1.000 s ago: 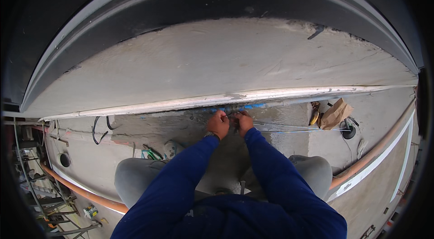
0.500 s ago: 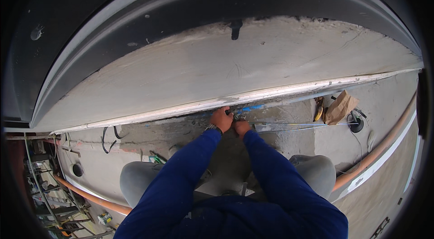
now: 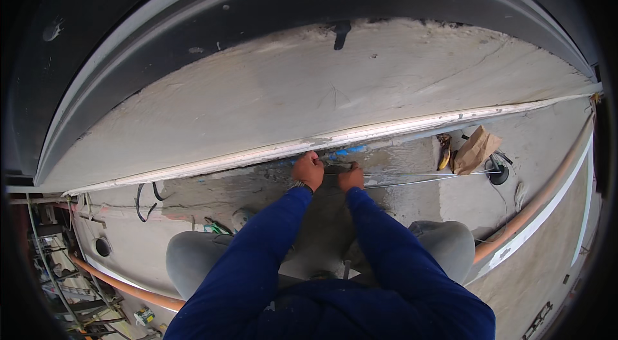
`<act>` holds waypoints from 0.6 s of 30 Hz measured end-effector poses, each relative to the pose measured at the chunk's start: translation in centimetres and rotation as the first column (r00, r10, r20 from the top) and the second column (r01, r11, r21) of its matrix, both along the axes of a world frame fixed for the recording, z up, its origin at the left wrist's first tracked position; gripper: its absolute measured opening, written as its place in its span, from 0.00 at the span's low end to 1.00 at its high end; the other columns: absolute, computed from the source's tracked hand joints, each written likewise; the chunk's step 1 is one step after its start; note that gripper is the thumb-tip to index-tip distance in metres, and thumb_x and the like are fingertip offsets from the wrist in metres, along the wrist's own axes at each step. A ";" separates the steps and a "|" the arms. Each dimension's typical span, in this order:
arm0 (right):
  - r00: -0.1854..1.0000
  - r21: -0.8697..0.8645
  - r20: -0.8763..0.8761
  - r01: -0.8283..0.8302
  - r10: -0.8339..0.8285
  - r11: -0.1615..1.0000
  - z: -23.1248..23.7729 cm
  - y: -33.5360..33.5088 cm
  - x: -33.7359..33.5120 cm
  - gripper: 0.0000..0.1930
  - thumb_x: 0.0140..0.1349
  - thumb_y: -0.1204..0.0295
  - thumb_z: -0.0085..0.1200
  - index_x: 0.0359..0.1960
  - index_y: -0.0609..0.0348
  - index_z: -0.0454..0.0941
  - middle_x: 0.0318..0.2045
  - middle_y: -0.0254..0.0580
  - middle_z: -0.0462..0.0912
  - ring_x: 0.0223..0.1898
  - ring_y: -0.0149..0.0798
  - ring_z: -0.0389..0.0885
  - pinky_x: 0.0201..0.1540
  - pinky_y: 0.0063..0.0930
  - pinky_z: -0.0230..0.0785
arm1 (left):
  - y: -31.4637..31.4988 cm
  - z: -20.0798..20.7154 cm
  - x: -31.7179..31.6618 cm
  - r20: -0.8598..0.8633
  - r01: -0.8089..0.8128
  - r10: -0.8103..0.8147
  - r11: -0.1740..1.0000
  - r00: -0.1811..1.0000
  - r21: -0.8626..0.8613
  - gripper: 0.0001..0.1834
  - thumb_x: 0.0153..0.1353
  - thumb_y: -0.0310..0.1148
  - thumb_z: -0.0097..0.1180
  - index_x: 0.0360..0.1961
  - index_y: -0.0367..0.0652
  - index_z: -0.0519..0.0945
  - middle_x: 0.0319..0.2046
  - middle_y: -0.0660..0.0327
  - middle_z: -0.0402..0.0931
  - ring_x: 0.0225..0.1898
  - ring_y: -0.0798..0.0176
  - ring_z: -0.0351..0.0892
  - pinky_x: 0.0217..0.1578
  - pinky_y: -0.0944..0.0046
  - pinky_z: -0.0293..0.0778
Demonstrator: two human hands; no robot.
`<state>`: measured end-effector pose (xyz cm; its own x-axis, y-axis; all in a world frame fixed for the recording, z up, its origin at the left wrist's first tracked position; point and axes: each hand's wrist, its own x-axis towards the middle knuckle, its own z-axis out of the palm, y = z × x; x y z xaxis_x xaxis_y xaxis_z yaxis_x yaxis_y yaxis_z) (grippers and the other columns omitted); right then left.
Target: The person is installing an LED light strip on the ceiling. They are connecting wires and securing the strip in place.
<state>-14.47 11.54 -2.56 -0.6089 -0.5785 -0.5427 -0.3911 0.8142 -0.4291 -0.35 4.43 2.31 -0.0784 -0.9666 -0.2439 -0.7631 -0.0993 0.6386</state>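
Note:
My left hand (image 3: 309,170) is closed near the foot of the pale wall; what its fingers pinch is too small to make out. Just right of it, my right hand (image 3: 351,178) is curled round a thin, light cord (image 3: 412,174). That cord stretches to the right, in two strands, toward a black round disc (image 3: 497,175) on the floor. A short, faint line shows in the gap between both hands. Bright blue patches (image 3: 347,151) mark the wall's foot just beyond my fingers.
A crumpled brown paper bag (image 3: 476,150) lies at right beside a banana (image 3: 445,152). An orange pipe (image 3: 524,214) borders the floor. Black cable loops (image 3: 147,202) stick up at left, near a round hole (image 3: 102,247). Metal frames (image 3: 71,275) stand at far left.
My hands have drawn apart, the left one moving slightly left and the right one slightly right. The view has shifted a little.

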 end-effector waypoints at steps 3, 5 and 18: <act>0.998 0.046 0.058 0.016 -0.019 0.999 2.9 -0.1 1.1 0.32 0.55 0.67 0.60 0.65 0.53 0.73 0.63 0.56 0.74 0.63 0.60 0.76 0.65 0.55 0.70 | 1.0 -0.8 1.0 -0.096 -0.033 0.029 0.999 0.995 -0.038 0.06 0.55 0.32 0.62 0.34 0.44 0.82 0.33 0.52 0.85 0.36 0.46 0.85 0.36 0.49 0.79; 0.999 -0.018 0.048 0.023 -0.022 1.000 2.4 0.1 1.1 0.32 0.54 0.67 0.60 0.64 0.53 0.73 0.63 0.56 0.74 0.62 0.59 0.77 0.65 0.54 0.70 | 1.5 -1.3 1.5 -0.185 -0.031 0.013 0.995 0.983 -0.091 0.06 0.54 0.29 0.62 0.32 0.43 0.80 0.32 0.53 0.84 0.34 0.48 0.85 0.35 0.50 0.78; 0.993 -0.241 0.116 0.048 -0.021 0.969 0.9 -0.6 0.1 0.23 0.50 0.70 0.59 0.51 0.63 0.83 0.46 0.63 0.85 0.51 0.62 0.84 0.58 0.47 0.75 | 1.1 -2.6 3.9 -0.352 0.298 -0.178 0.898 0.919 0.323 0.06 0.59 0.31 0.63 0.33 0.41 0.80 0.33 0.52 0.85 0.33 0.58 0.85 0.35 0.57 0.78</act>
<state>-14.38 10.94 -1.64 -0.5745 -0.6812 -0.4538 -0.3032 0.6921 -0.6550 3.54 5.57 -0.26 -0.4232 -0.7565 -0.4986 -0.5654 -0.2095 0.7978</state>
